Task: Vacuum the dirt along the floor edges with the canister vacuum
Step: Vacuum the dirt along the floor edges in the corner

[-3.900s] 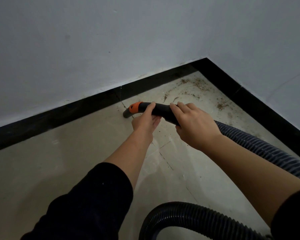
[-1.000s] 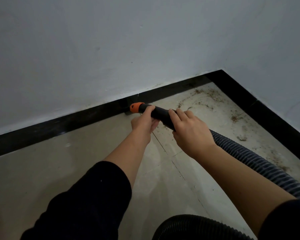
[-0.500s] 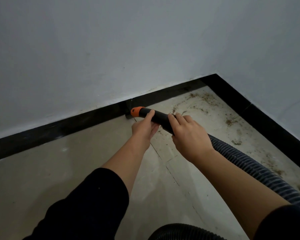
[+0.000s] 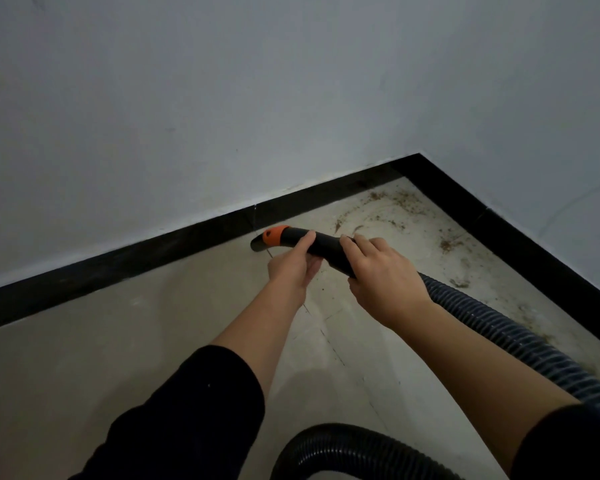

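The vacuum's black nozzle handle [image 4: 321, 245] has an orange collar [image 4: 273, 235], and its open tip [image 4: 257, 244] sits low against the black baseboard [image 4: 174, 247]. My left hand [image 4: 291, 266] grips the handle just behind the collar. My right hand [image 4: 383, 275] grips it further back, where the ribbed hose [image 4: 499, 336] begins. Brown dirt [image 4: 395, 206] is scattered over the floor in the corner, to the right of the nozzle. More dirt [image 4: 459, 282] lies along the right-hand baseboard.
White walls meet in a corner at the upper right, edged by a black baseboard [image 4: 520, 244]. A loop of hose [image 4: 354, 441] lies on the beige tiled floor [image 4: 101, 341] at the bottom. The canister itself is out of view.
Over the earlier frames the nozzle tip went from the open floor up to the baseboard. In the last half second the view shifted slightly and both hands kept their grip.
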A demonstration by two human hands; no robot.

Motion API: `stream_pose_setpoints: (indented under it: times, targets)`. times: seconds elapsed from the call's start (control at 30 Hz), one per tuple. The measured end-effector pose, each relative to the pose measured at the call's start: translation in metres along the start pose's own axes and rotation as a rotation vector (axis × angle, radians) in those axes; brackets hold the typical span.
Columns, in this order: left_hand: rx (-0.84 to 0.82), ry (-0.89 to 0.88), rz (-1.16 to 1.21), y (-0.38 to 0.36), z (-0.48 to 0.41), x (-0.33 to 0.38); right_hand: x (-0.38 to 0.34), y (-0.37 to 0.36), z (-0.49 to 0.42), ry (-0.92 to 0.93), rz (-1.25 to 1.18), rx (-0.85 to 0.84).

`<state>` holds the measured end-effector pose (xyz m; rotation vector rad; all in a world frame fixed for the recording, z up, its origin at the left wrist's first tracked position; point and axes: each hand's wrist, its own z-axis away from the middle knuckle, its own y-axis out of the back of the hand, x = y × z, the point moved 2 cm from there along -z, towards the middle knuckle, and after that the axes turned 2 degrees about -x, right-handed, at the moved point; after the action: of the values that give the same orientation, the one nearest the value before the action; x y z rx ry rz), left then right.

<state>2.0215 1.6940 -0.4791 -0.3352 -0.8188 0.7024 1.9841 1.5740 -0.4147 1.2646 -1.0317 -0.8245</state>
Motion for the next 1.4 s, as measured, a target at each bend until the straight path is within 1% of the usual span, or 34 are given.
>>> stream_pose_setpoints:
  times: [0.3,0.6,0.77,1.07,1.4]
  targets:
    - [-0.041,0.06,0.008,-0.024,0.001,-0.04,0.036,-0.009,0.027,-0.047,-0.047,-0.055]
    - [-0.024,0.071,-0.026,-0.042,0.012,-0.059,0.056,-0.008,0.047,-0.092,-0.059,-0.052]
    - [-0.015,0.07,-0.039,-0.043,0.015,-0.064,0.059,-0.009,0.054,-0.093,-0.068,-0.043]
    - [-0.024,0.084,-0.05,-0.025,0.011,-0.064,0.044,-0.016,0.054,-0.073,-0.062,-0.056]
    - [-0.053,0.114,-0.079,-0.035,0.013,-0.074,0.057,-0.013,0.062,-0.086,-0.027,-0.067]
